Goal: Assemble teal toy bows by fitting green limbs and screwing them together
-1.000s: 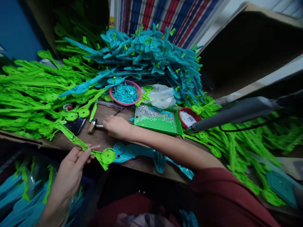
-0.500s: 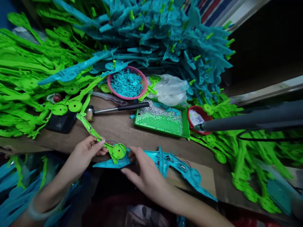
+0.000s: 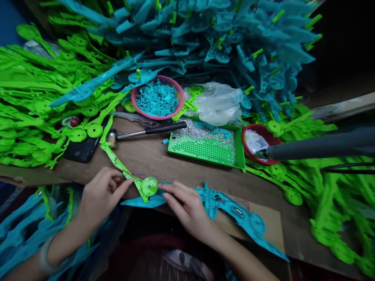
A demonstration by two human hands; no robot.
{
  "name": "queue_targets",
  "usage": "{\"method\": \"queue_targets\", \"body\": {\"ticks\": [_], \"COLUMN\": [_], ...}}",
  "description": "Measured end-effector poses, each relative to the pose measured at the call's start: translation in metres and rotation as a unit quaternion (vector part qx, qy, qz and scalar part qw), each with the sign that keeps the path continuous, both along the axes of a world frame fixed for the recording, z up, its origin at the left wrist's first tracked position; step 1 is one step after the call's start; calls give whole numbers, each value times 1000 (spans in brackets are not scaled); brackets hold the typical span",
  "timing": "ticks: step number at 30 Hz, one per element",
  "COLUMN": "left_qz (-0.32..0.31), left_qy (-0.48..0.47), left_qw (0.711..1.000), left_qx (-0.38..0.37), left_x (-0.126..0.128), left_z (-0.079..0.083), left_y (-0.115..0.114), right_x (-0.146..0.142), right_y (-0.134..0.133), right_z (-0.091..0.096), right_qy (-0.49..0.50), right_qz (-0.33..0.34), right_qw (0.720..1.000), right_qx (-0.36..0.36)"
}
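A bright green plastic part [image 3: 117,160], long and narrow with a round disc at its near end, lies over the tip of a blue plastic piece [image 3: 249,220]. A thin dark wire runs along the green part near the disc. My left hand [image 3: 101,191] has its thumb and curled fingers closed at the edge of the green part, left of the disc. On the disc's other side, my right hand [image 3: 187,205] has thumb and forefinger drawn together at its rim, above the blue piece. Whatever lies between those fingertips is too small to make out.
A hammer [image 3: 137,134], a green perforated tray [image 3: 202,150] of small metal bits, a pink basket [image 3: 182,102] of blue pieces and a red basket [image 3: 277,156] stand beyond. Heaps of green parts [image 3: 38,105] and blue parts [image 3: 199,39] surround them. A dark pole [image 3: 322,146] juts in from the right.
The wire that looped over the disc now lies lower along the green part. My left fingers have shifted back from the green part's middle, and my right fingers have closed at the disc.
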State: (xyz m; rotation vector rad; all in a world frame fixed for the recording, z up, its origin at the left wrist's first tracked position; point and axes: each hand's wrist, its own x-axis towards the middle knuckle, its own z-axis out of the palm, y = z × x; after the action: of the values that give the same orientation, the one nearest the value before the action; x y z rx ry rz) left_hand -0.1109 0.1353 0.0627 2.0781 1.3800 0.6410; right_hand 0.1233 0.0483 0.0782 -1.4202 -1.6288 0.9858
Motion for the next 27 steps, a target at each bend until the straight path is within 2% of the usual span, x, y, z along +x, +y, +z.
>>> {"method": "queue_targets", "body": {"ticks": [2, 4, 6, 10, 14, 17, 20, 24, 27], "left_qz": [-80, -157, -190, -235, -291, -305, -283, -273, -275], "left_qy": [-4, 5, 17, -2, -9, 11, 28, -6, -20], "left_qw": [993, 984, 979, 971, 957, 952, 959, 961, 960], "left_qx": [89, 88, 72, 38, -7, -22, -1, 38, 41], "left_x": [1, 2, 4, 11, 28, 41, 47, 47, 46], "left_z": [0, -4, -9, -15, -8, -2, -4, -12, -14], "left_y": [-3, -5, -6, -7, 3, 11, 12, 5, 4], "right_x": [3, 3, 3, 9, 23, 32, 36, 32, 24], "right_y": [-2, -3, -5, -8, -6, -3, -5, -13, -16], "right_z": [1, 3, 4, 0, -11, -13, -5, 14, 22], "right_qy": [-15, -34, -57, -106, -118, -134, -179, -214, -241], "right_qz": [44, 99, 136, 88, 45, 45, 70, 95, 87], "right_qw": [999, 994, 988, 990, 990, 986, 978, 972, 962], "right_qx": [23, 43, 49, 33, 60, 90, 82, -26, -90]}}
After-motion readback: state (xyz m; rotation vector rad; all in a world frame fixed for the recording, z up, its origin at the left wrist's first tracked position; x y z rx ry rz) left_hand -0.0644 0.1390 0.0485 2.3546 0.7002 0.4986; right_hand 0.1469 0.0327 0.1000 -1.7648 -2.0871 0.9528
